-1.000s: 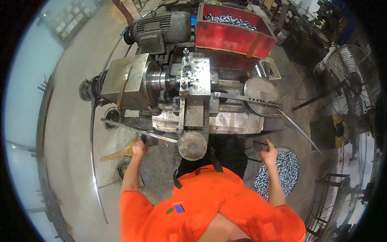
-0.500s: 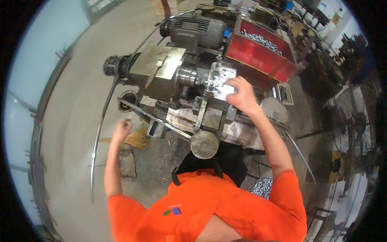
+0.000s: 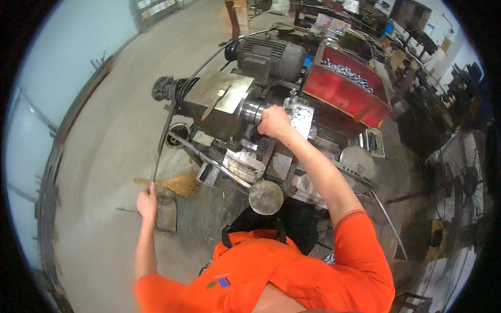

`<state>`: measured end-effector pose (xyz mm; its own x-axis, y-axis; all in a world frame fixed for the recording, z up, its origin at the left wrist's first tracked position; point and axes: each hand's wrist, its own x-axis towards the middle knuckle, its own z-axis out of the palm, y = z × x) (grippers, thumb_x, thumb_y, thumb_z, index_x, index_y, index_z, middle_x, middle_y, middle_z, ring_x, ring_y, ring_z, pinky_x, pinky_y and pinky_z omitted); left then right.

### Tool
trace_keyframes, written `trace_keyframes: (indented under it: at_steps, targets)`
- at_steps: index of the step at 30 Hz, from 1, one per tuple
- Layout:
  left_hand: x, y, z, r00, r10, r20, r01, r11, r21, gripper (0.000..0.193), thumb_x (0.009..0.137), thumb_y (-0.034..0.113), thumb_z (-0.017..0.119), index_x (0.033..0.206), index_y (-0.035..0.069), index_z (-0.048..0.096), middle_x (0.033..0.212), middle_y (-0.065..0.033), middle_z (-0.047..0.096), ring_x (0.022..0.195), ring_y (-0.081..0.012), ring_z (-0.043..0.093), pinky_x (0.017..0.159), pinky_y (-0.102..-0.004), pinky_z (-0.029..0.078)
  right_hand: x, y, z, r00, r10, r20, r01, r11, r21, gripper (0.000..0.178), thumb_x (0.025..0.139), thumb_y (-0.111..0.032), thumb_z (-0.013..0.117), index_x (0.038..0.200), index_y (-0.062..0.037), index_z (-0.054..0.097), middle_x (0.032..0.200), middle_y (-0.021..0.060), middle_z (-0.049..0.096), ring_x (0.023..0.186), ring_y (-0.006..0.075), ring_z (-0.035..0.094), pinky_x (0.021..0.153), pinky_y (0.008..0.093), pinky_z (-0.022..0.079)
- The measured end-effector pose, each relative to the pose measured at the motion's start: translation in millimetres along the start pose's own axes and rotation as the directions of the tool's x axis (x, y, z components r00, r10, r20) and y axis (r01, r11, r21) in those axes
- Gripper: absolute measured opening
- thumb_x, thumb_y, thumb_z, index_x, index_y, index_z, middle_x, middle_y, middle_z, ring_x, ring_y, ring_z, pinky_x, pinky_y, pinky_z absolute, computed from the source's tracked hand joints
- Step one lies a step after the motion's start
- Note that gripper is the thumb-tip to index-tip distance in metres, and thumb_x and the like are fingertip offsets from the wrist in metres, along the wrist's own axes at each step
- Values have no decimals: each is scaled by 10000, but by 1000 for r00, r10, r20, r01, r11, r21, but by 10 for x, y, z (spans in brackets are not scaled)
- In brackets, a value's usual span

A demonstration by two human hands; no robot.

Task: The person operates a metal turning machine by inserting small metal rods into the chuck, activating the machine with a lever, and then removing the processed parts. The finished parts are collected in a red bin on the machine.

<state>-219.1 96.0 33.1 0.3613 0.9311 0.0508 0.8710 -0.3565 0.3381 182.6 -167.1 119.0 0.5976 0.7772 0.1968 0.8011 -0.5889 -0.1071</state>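
Note:
My left hand (image 3: 147, 203) is closed round the lower end of a long metal lever (image 3: 166, 133), which runs up to the left end of a lathe-like machine. My right hand (image 3: 275, 123) is at the machine's middle, fingers curled in beside the round steel chuck (image 3: 252, 111). Those fingertips are hidden, and whatever they hold cannot be made out. Just right of that hand sits a shiny metal block (image 3: 302, 119) on the slide. The headstock with its flat metal cover (image 3: 232, 91) lies left of the chuck, and a flat tool with a handle (image 3: 214, 104) rests on it.
Behind stands an electric motor (image 3: 271, 58). A red bin (image 3: 342, 86) of small metal parts is at the back right. Nearer me are a slanted steel bar (image 3: 214, 163), a round metal disc (image 3: 266, 197) and a straw brush (image 3: 182, 185). A fan (image 3: 456, 177) is at the right.
My left hand has moved down and taken hold of the long lever. My right hand has shifted left from the metal block to the chuck. The view has shifted slightly.

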Motion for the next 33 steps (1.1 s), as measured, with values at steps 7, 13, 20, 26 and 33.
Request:
trace_keyframes:
  at_steps: [7,13,20,26,33]
  targets:
    - [-102,-26,-20,990,133,52,-133,991,9,434,754,406,644,865,-14,629,770,-242,621,765,-419,606,703,-473,476,-237,409,-764,995,55,-88,-67,988,-136,299,562,-287,617,692,-27,687,755,150,660,808,326,595,747,406,487]
    - [-148,1173,-359,869,495,10,-455,790,412,329,802,290,630,941,-9,618,749,-193,647,718,-350,633,675,-396,495,-604,1104,-1534,808,193,-556,-187,980,68,523,599,-155,610,1119,-97,616,1277,208,466,1136,408,454,953,422,411]
    - [-351,2223,52,411,908,84,-896,420,-145,259,839,245,609,1022,63,633,791,-131,664,694,-299,638,644,-364,492,-2073,1471,-1106,833,306,-461,-179,937,299,454,602,-115,583,1049,-58,638,1252,163,516,1057,334,554,876,361,447]
    - [-182,2405,1155,499,786,365,-766,597,-239,292,827,300,615,954,37,640,751,-149,641,684,-288,608,642,-387,465,-4494,1773,-391,491,844,-214,-776,536,332,416,602,-153,598,999,-47,661,1086,164,613,923,291,622,803,352,493]
    - [-162,2446,1217,523,737,428,-638,671,-377,231,833,248,619,895,26,632,667,-75,616,535,-152,567,555,-311,437,-6298,1416,886,119,973,197,-978,149,-146,364,599,-210,608,939,-116,699,1000,151,641,915,308,619,841,364,493]
